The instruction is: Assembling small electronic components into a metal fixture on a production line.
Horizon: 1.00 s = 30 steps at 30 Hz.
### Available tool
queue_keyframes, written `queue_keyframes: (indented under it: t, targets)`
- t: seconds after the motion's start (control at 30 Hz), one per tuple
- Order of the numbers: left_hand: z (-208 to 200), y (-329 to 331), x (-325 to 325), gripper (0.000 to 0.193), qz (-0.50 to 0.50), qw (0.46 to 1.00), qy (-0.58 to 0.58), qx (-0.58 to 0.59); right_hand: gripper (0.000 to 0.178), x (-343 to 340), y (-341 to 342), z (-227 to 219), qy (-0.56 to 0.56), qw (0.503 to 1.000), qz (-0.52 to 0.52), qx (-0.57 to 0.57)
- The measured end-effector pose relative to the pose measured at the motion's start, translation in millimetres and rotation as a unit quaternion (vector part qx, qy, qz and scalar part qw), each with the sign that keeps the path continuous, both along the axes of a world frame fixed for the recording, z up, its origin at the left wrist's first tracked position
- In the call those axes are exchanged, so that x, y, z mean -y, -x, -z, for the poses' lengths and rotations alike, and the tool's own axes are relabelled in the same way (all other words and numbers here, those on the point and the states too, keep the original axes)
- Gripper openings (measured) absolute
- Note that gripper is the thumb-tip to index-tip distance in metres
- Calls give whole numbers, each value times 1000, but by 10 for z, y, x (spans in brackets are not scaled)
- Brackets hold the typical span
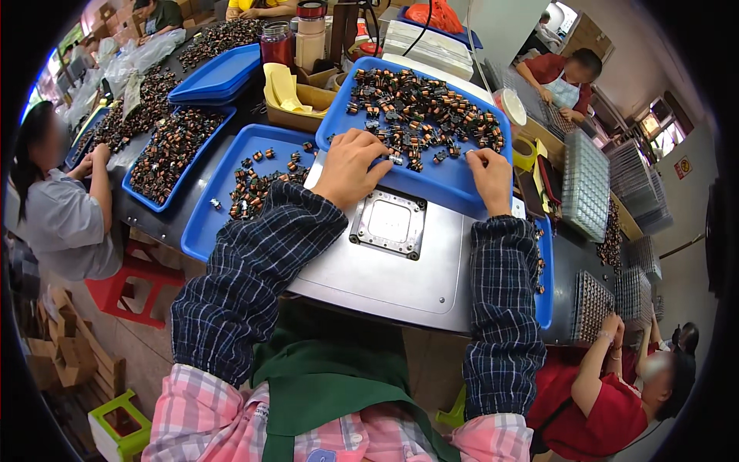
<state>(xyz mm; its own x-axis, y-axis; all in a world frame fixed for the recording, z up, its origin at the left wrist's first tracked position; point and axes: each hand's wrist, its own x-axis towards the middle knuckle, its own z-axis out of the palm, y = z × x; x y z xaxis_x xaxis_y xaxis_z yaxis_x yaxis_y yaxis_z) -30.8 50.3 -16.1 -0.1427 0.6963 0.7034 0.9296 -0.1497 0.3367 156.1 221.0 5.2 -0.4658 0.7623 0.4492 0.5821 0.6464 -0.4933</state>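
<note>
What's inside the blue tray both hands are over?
Small black parts with copper-coloured windings, heaped mostly toward the far side of the blue tray; its bare bottom shows nearer the person. Hidden: the bottom under the heap, and whatever the left hand covers at the near-left.

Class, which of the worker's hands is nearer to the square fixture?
Left. The left hand is just beyond the far-left corner of the square fixture; the right hand is farther off, to its right.
</note>
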Motion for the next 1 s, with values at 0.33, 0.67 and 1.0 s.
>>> queue_keyframes:
  t: [0.33, 0.67, 1.0]
  targets:
    - [-108, -38, 82, 23, 10, 996, 75, 39, 15, 792, 27, -212, 298, 910, -289, 11]
    - [14, -20, 72, 24, -61, 995, 28, -71, 15, 1090, 168, -113, 62, 923, -362, 113]
    - [-17, 88, 126, 27, 30, 996, 63, 47, 13, 845, 127, -249, 405, 869, -277, -70]
